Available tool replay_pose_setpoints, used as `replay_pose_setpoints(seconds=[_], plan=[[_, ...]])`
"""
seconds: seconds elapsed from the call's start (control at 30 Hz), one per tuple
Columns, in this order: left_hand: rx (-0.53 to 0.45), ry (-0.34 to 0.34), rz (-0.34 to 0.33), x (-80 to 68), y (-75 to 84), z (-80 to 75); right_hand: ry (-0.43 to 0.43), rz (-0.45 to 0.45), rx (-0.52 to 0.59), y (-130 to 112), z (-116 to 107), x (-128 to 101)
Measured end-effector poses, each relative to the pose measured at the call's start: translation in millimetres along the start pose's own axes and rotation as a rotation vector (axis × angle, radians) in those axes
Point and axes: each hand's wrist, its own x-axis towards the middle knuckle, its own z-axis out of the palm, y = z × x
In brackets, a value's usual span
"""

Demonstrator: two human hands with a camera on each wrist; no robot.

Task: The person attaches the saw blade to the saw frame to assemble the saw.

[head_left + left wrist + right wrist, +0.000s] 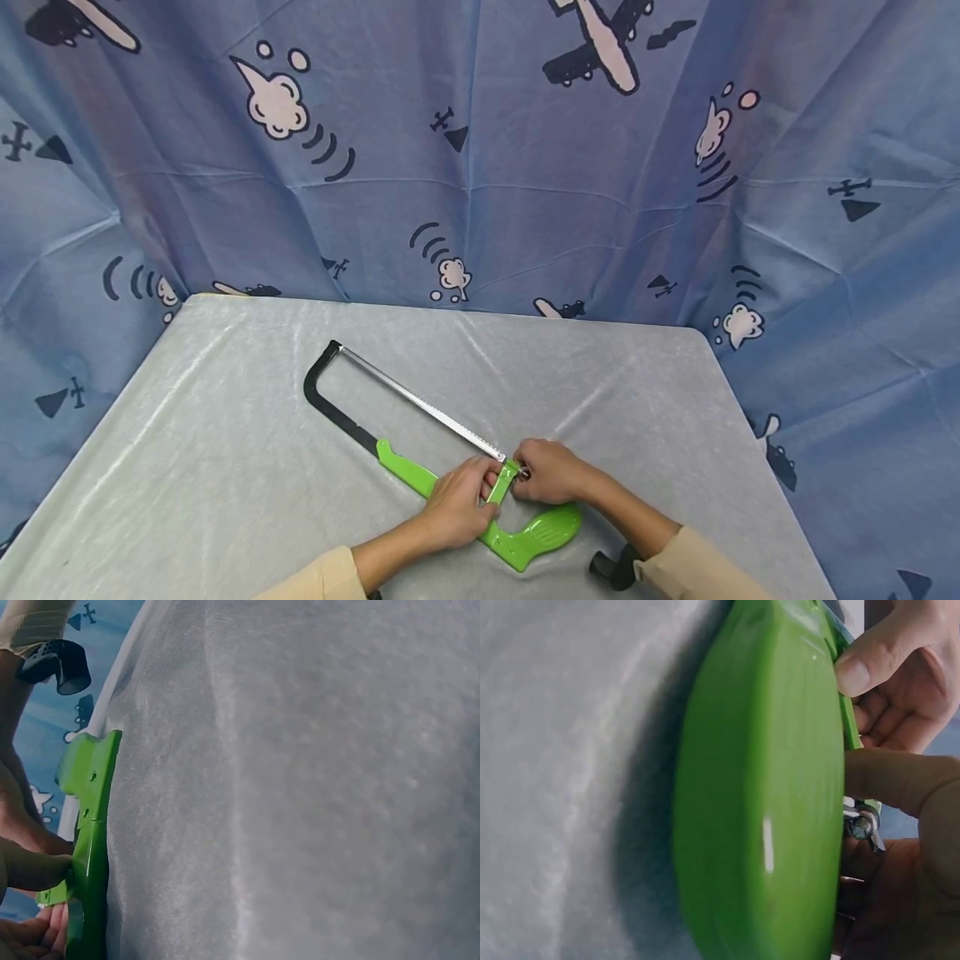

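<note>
A hacksaw with a green plastic handle (pixel 536 533) and a black frame (pixel 324 402) lies flat on the table, its silver blade (pixel 423 403) running diagonally. My left hand (pixel 459 502) grips the green upright of the handle (pixel 88 847) near the blade's end. My right hand (pixel 551 471) pinches the small metal nut (pixel 861 825) where the blade meets the handle. The right wrist view is filled by the green grip (pixel 761 787), with fingers (pixel 870 664) curled behind it.
The table (pixel 225 467) is covered in a grey-white sheet. A blue cloth with cartoon airplanes (pixel 480 150) hangs behind and around it. A black wrist strap (pixel 611 569) shows on my right forearm.
</note>
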Motion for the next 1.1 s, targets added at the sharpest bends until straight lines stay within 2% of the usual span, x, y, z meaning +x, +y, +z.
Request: replay_pose_setpoints(seconds=[0.3, 0.53, 0.6, 0.7, 0.9, 1.1], plan=[[-0.014, 0.004, 0.010, 0.5, -0.1, -1.1, 0.008, -0.001, -0.004, -1, 0, 2], [-0.014, 0.001, 0.003, -0.5, -1.3, 0.1, 0.065, -0.048, 0.026, 0, 2, -2], [-0.014, 0.001, 0.002, -0.9, -1.5, 0.4, 0.047, -0.049, 0.083, 1, 1, -5], [-0.014, 0.002, 0.002, -1.1, -1.5, 0.2, -0.027, -0.042, 0.216, 6, -2, -7], [-0.016, 0.002, 0.003, -1.4, -0.4, -1.5, -0.153, 0.022, 0.497, 18, -9, -8], [-0.017, -0.003, -0.003, -1.5, -0.2, -1.7, -0.205, 0.102, 0.654, 22, -10, -9]])
